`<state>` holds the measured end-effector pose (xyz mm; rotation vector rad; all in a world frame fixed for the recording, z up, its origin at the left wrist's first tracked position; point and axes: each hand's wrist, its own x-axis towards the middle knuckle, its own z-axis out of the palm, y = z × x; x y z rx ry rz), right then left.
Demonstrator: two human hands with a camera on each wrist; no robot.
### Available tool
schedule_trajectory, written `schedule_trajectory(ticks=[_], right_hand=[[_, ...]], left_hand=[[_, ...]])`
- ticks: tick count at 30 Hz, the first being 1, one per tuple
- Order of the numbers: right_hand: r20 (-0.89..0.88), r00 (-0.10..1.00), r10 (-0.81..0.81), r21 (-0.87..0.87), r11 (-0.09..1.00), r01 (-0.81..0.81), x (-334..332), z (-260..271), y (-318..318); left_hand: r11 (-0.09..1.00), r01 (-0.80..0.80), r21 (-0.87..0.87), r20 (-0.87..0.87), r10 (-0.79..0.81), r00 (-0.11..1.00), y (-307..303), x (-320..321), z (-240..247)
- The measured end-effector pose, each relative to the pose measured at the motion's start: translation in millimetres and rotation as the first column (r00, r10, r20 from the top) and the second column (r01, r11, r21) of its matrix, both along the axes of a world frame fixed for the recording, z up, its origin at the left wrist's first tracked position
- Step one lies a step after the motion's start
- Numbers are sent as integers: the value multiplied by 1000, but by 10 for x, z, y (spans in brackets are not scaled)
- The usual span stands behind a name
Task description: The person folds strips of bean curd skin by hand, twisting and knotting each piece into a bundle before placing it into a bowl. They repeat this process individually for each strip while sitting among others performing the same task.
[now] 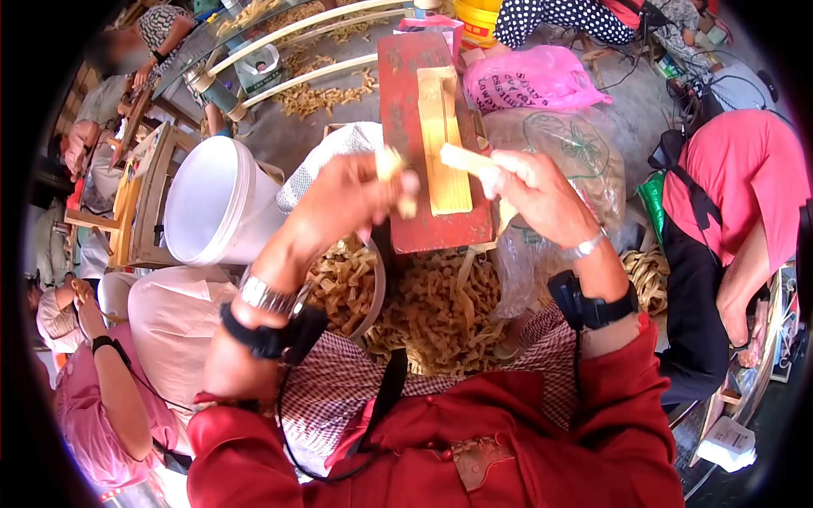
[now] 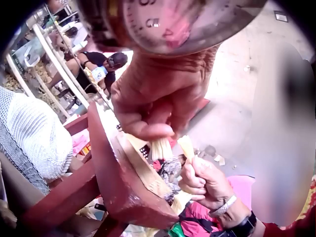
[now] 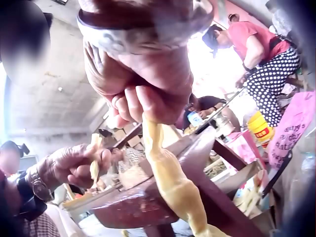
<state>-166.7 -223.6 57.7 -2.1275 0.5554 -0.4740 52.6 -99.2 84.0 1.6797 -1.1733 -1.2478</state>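
Over a red bench (image 1: 408, 233) bearing a pale yellow wooden block (image 1: 447, 182), both hands are raised apart. My left hand (image 1: 360, 190) pinches a short yellowish piece (image 1: 389, 163), blurred in the head view; its frayed end (image 2: 161, 149) hangs below the fingers in the left wrist view. My right hand (image 1: 542, 190) grips one end of a pale strip (image 1: 464, 159) pointing left over the block. In the right wrist view the strip (image 3: 175, 185) hangs long and bumpy from the curled fingers. Neither hand touches the block.
Below the bench lie a heap of yellowish pieces (image 1: 440, 317) and a tub of them (image 1: 343, 284). A white bucket (image 1: 207, 201) stands left; a pink bag (image 1: 533, 80) and a clear plastic bag (image 1: 584, 157) lie right. People sit on both sides.
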Motion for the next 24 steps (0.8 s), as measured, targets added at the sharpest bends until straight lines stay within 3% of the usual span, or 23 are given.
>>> schedule_trajectory(ticks=[3, 5, 6, 7, 8, 9, 10, 11, 12, 14, 17, 18, 19, 20, 21, 22, 23, 24], right_hand=[[133, 988, 80, 250, 962, -111, 16, 74, 368], [86, 970, 229, 133, 962, -238, 44, 88, 560], [203, 934, 295, 217, 916, -336, 95, 118, 707], [190, 909, 371, 358, 836, -416, 104, 160, 821], [205, 897, 392, 291, 850, -439, 142, 31, 938], [345, 872, 348, -162, 937, -309, 212, -48, 1100], [265, 889, 374, -172, 925, -338, 196, -113, 1227], [183, 899, 397, -178, 913, -367, 177, -179, 1346], [198, 881, 429, -160, 901, -403, 193, -237, 1469], [250, 855, 454, -148, 891, -429, 164, -311, 1574], [549, 810, 208, -171, 976, -135, 133, -184, 1401], [568, 815, 115, -223, 975, 18, 79, -191, 1289], [579, 802, -149, -83, 967, 240, 94, -192, 1220], [492, 824, -281, 127, 959, 252, 65, -202, 1144], [377, 841, -389, 325, 905, 273, 29, -213, 1082], [399, 826, -399, 372, 893, 252, 76, -260, 1068], [421, 811, -407, 416, 881, 226, 127, -295, 1053], [226, 886, -404, 642, 746, 177, 101, -198, 1058]], left_hand=[[910, 341, 236, -100, -326, 940, 357, -146, -9], [842, 414, 346, -220, -356, 908, 436, -285, -46], [875, 465, 139, -433, -368, 823, 563, -257, -348], [890, 450, -73, -612, -397, 684, 604, -294, -466], [907, 420, -14, -614, -339, 712, 647, -363, -532], [967, 248, 63, -632, -154, 759, 635, -519, -484], [990, 63, 127, -636, 32, 771, 624, -676, -435], [920, 105, 377, -684, 200, 701, 569, -696, -441], [908, 195, 370, -718, 146, 681, 551, -658, -503], [913, 225, 341, -683, 76, 726, 506, -686, -567], [938, 203, 281, -710, 61, 701, 482, -702, -465], [966, 225, 125, -589, -110, 801, 488, -635, -465], [968, 251, -24, -395, -239, 887, 494, -567, -466], [951, 270, -152, -176, -295, 939, 500, -500, -469], [968, 245, 51, -337, -214, 917, 461, -567, -197], [982, 190, 13, -197, -184, 963, 492, -567, -196], [960, 212, -181, 27, -211, 977, 476, -534, -206], [896, 264, -357, 252, -180, 951, 461, -492, -214]])
